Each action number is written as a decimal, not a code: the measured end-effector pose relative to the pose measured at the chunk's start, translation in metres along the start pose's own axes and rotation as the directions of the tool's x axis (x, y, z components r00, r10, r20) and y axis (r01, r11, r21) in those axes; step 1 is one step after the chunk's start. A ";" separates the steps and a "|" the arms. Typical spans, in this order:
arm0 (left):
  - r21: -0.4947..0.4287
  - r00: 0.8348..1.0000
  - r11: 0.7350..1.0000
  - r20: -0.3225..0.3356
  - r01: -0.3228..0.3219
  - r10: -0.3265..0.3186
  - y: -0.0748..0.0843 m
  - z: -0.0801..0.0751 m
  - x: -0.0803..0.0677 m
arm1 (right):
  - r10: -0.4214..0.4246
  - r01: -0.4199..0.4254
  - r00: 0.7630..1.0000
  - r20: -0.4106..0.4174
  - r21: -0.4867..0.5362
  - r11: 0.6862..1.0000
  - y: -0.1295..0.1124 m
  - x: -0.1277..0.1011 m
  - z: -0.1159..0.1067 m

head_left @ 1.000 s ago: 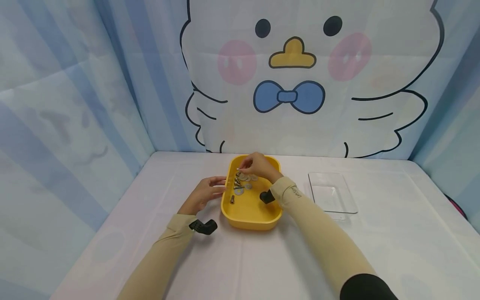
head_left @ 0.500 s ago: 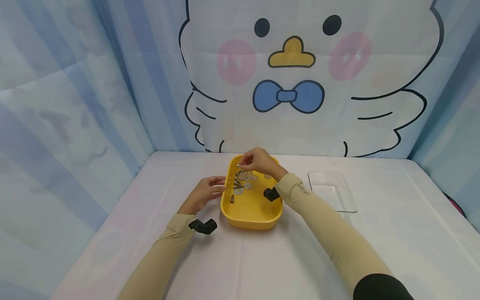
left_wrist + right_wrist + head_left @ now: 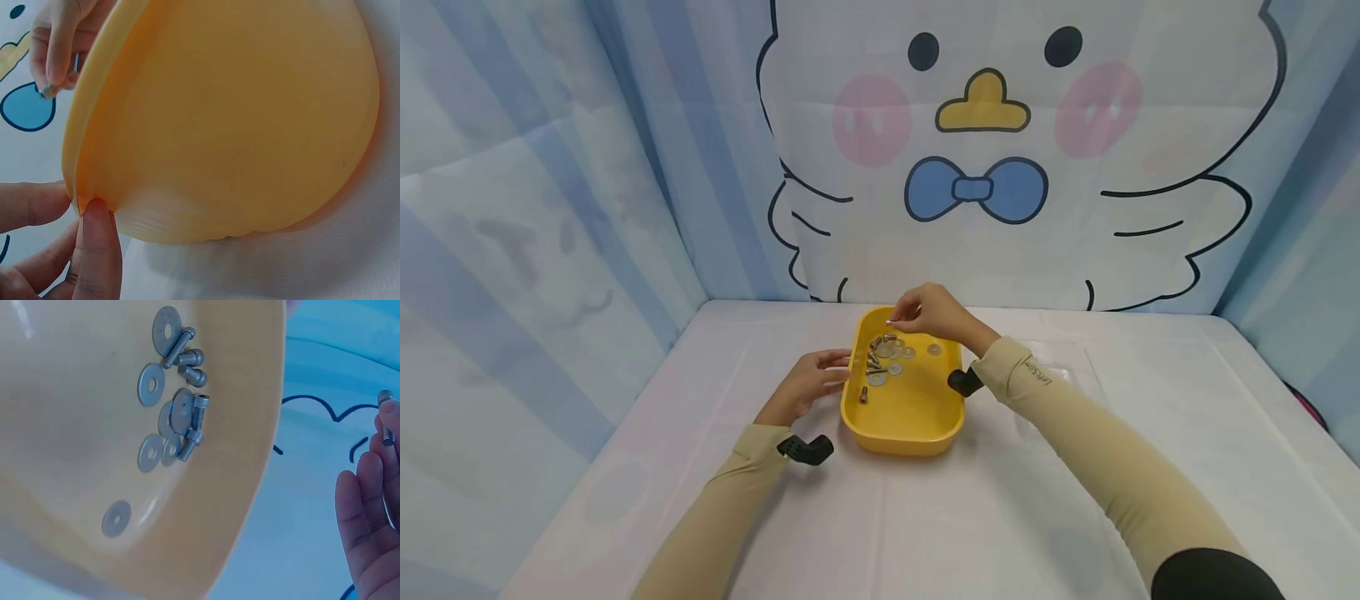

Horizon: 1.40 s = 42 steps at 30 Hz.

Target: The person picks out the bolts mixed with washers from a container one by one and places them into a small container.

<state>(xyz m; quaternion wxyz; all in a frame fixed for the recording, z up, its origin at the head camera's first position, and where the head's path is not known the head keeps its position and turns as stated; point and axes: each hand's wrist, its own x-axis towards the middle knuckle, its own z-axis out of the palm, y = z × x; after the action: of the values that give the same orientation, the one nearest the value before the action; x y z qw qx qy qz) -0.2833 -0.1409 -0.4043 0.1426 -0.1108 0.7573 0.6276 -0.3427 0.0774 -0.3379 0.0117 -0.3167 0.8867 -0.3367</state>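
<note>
At the left of the white cloth-covered table [image 3: 925, 517], the left hand [image 3: 805, 387] lies low beside the yellow rounded plastic tray [image 3: 917, 417], its beige-sleeved forearm running back toward the near edge. Its fingers [image 3: 97, 250] are nearly straight and press against the tray's left wall; in the left wrist view a fingertip and the thumb touch the rim from outside, without curling round it.

The yellow tray stands in the middle of the table. In its far-left part lies a loose heap of small silver metal bolts [image 3: 190, 365] and flat silver metal washers [image 3: 152, 384]; several washers overlap one another, bolts lie across or against them, and one washer [image 3: 116, 518] sits apart from the heap on the tray floor. The near half of the tray floor is bare yellow.

The right hand [image 3: 932, 312] is raised above the tray's far rim, wrist bent, arm slanting in from the right. Its fingers [image 3: 369, 481] are drawn together at the tips and pinch a small silver bolt [image 3: 387, 419], held in the air over the far-left corner, clear of the heap below.

To the right, partly hidden behind the right forearm, a clear shallow plastic tray [image 3: 1075, 367] lies flat on the table.
</note>
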 end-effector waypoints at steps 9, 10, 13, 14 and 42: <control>0.000 1.000 1.000 0.005 0.000 0.000 0.001 0.000 0.000 | -0.018 0.018 1.000 -0.010 -0.039 0.999 -0.007 -0.014 -0.019; -0.001 1.000 1.000 0.006 0.000 0.000 0.001 0.000 0.000 | -0.014 0.014 1.000 -0.013 -0.041 0.999 -0.007 -0.015 -0.021; -0.007 1.000 1.000 0.007 0.001 -0.001 0.002 0.001 0.000 | 0.001 -0.002 1.000 -0.019 -0.047 0.999 -0.008 -0.021 -0.026; -0.008 1.000 1.000 0.008 -0.001 0.001 0.002 0.001 0.000 | 0.005 -0.006 1.000 -0.019 -0.046 0.999 -0.009 -0.023 -0.028; 0.011 1.000 1.000 0.005 -0.015 0.015 -0.002 0.000 0.003 | 0.028 -0.033 0.999 -0.047 -0.124 0.992 -0.005 -0.084 -0.067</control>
<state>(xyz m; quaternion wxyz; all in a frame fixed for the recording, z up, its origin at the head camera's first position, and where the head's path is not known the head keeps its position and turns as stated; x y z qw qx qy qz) -0.2852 -0.1408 -0.4072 0.1403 -0.1029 0.7612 0.6247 -0.2890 0.1620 -0.2991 -0.0230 -0.2956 0.9108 -0.2873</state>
